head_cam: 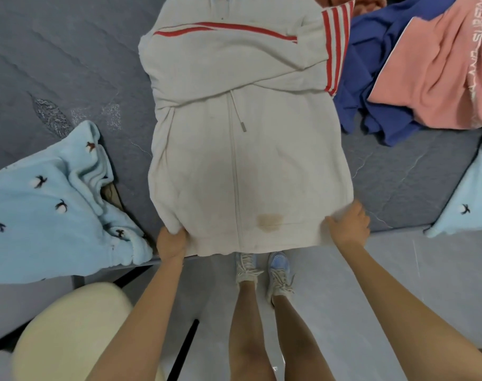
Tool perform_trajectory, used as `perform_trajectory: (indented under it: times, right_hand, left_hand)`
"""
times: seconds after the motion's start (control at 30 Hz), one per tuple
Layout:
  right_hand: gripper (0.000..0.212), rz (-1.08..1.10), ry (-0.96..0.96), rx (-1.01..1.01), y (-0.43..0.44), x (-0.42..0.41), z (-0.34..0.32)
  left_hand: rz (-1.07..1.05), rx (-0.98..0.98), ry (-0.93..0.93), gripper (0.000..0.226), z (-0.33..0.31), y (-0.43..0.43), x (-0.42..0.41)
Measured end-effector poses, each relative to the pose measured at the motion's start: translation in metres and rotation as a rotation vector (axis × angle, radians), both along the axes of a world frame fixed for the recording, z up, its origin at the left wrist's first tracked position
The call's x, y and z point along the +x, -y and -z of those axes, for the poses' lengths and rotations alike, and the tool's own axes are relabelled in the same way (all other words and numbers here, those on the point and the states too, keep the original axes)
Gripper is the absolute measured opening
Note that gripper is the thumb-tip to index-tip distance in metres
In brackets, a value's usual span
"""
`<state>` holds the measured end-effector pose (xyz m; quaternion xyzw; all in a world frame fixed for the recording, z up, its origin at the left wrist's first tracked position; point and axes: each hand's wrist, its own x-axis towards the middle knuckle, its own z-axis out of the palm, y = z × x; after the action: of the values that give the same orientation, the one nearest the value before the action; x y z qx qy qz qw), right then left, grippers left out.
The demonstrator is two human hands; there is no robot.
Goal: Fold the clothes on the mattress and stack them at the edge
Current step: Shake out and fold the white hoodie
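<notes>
A white zip-up hoodie [242, 149] with red stripes lies front-up on the grey mattress [63, 64], both sleeves folded across its chest. Its hem hangs slightly over the mattress's near edge and carries a brown stain. My left hand [170, 242] grips the hem's left corner. My right hand [349, 225] grips the hem's right corner. The hood end runs out of view at the top.
A light blue garment with small dark motifs [50, 204] lies at the left edge, another light blue piece [470, 204] at the right. A blue garment [377, 86] and a pink one [437, 70] are heaped at the back right. A cream cushion [69, 331] sits on the floor, left of my legs.
</notes>
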<state>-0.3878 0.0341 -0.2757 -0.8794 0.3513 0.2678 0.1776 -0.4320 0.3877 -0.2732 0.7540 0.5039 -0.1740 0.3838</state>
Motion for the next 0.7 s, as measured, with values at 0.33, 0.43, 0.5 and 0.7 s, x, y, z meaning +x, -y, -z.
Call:
perform_trajectory:
  times: [0.33,0.43,0.5,0.7]
  right_hand:
    - [0.022,0.102,0.196,0.538,-0.048,0.038,-0.028]
    - [0.016,0.219,0.24,0.725,-0.06,0.061,-0.041]
    - [0.006,0.294,0.262,0.81,-0.069,0.079,-0.05]
    - [0.009,0.533,0.267,0.944,-0.103,0.151,-0.063]
  left_hand:
    - [-0.124,-0.103,0.459,0.034,-0.043,0.042,0.044]
    - [-0.144,-0.136,0.543,0.029,-0.059,0.048,0.071]
    - [-0.116,-0.159,0.572,0.023,-0.066,0.05,0.093]
    - [-0.146,-0.278,0.667,0.03,-0.072,0.047,0.171]
